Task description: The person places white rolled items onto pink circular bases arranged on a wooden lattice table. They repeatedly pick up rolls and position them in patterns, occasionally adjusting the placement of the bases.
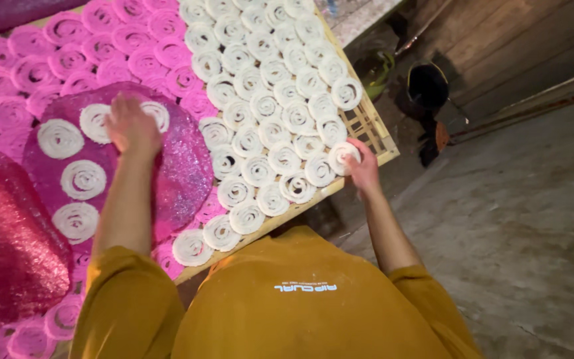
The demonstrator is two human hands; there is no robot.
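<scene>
I am setting a white spiral of soft coiled dough point(342, 154) at the slatted wooden tray's point(371, 127) right edge, right hand point(365, 170) fingers pinching its rim; it looks light, fragile. My left hand point(131, 126) is resting spread on the round pink glittery mat point(181, 169), covering another white spiral point(94, 121).

White spiral coil point(341, 155) flat at rack corner (row end).

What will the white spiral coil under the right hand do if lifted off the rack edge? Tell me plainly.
The white spiral coil is a thin strand wound flat, so it probably sags or unwinds unless supported from beneath. It looks light for its size and likely fragile. Lying flat on the slatted rack, it should not roll. The right hand touches it at the rim.
</scene>
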